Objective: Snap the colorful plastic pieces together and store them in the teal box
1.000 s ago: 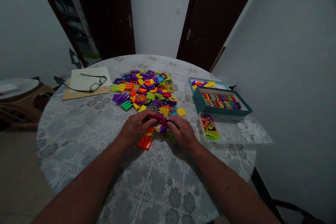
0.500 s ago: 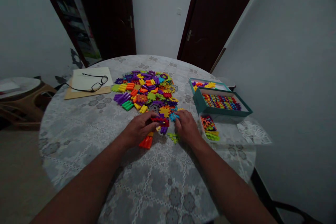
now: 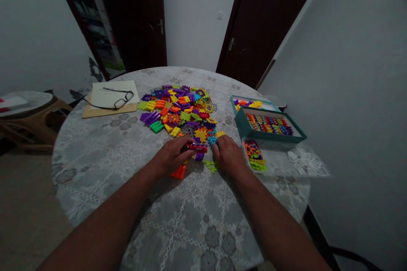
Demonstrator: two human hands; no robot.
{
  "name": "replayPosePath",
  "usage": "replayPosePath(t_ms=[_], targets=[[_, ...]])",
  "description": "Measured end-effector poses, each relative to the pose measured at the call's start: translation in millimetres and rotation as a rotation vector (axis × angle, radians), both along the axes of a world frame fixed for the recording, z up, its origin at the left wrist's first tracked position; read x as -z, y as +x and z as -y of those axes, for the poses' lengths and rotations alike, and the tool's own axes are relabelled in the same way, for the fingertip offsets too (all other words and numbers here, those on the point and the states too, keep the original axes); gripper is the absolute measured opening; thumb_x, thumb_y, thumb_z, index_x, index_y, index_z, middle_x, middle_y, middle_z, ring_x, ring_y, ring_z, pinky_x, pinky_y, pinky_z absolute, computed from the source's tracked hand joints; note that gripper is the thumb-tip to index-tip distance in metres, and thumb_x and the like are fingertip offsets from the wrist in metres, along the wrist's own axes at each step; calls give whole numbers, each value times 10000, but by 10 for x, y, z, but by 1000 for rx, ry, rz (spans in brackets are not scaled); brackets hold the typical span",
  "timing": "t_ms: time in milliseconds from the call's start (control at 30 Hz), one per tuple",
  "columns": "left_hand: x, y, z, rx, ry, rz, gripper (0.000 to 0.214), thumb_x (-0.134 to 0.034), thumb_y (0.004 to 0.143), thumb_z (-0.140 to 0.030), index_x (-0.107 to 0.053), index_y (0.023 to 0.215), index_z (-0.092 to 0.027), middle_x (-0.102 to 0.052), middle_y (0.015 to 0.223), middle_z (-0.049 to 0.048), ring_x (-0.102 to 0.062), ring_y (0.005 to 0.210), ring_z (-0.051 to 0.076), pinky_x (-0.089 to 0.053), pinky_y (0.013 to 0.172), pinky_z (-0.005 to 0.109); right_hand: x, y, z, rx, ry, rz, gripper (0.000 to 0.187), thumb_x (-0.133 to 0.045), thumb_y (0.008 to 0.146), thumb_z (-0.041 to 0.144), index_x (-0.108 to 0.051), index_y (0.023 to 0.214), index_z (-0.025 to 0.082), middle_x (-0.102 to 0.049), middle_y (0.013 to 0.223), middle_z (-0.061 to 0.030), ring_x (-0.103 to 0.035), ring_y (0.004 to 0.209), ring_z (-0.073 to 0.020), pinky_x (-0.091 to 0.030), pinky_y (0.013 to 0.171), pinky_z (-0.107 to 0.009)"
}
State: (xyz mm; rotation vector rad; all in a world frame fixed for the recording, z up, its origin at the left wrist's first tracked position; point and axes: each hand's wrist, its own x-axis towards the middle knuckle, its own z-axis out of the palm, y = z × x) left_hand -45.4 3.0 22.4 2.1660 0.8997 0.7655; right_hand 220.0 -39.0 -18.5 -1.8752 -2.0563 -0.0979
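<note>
My left hand (image 3: 174, 152) is closed on a red toy gear piece (image 3: 200, 148), pinched between thumb and fingers. A purple connector (image 3: 199, 157) shows just under the red piece. Below that hand lies an orange connector piece (image 3: 179, 172), partly covered by it. My right hand (image 3: 229, 154) is curled at the near edge of the pile, beside a light blue gear (image 3: 212, 140); its fingertips are partly hidden, and what they hold cannot be made out. A lime green gear piece (image 3: 210, 166) lies by its thumb side.
A pile of colourful gears and connectors (image 3: 178, 112) spreads beyond my hands. Right of it stand a teal box (image 3: 270, 135) with small coloured pieces, its lid (image 3: 237, 98), and a clear tray (image 3: 249, 168). Glasses (image 3: 120, 103) lie on papers (image 3: 98, 91) at left.
My right fingers have drawn slightly away from the light blue gear, now more exposed. The red piece in my left hand has tilted flatter. The view has shifted a little.
</note>
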Motion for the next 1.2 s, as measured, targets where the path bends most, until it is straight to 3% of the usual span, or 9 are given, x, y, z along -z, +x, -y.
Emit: replayPosePath(t_ms=[167,333,433,633,1033,1200], targets=[[55,11,-4,76,112,-11,140,-679,1044,-321,-728,1142,-233,-764,1007,38,-687,861,197,-518,833,329,35,83,-56,22,177,-333,214,-451,1135,311,-628,1046,232,-693,983,-91,-654,877,-245,-520,807,-336],[72,15,11,110,181,-5,117,-633,1068,-277,-712,1143,-232,-754,1030,44,-694,896,204,-531,864,335,-105,14,19,-33,98,-655,227,-460,1149,378,-641,1130,244,-742,798,-11,-743,737,-209,-514,689,-294],[100,11,4,105,202,1,130,-639,1060,-261,-712,1163,-230,-754,1049,52,-703,917,210,-540,880,339,-207,-63,89,-174,72,-663,229,-516,1139,387,-691,1112,242,-774,853,-22,-760,738,-202,-540,708,-301],[150,4,-21,72,202,-24,173,-649,1059,-279,-744,1197,-239,-779,1080,70,-735,981,229,-568,907,351,-321,-158,159,-385,162,-601,203,-641,1098,387,-784,1118,244,-812,1014,-74,-742,890,-226,-579,850,-347],[193,3,-51,-7,173,-59,306,-659,1031,-359,-796,1282,-251,-847,1225,103,-803,1108,281,-617,1050,405,-263,-217,150,-470,82,-647,215,-629,1109,363,-809,1101,246,-809,1022,-78,-747,944,-234,-583,886,-365],[165,7,-36,-7,149,-64,308,-668,1019,-368,-815,1264,-254,-865,1175,97,-825,1054,281,-636,1009,405,-275,-215,159,-485,60,-664,208,-624,1111,353,-794,1081,238,-794,1009,-70,-737,935,-225,-572,880,-356]])
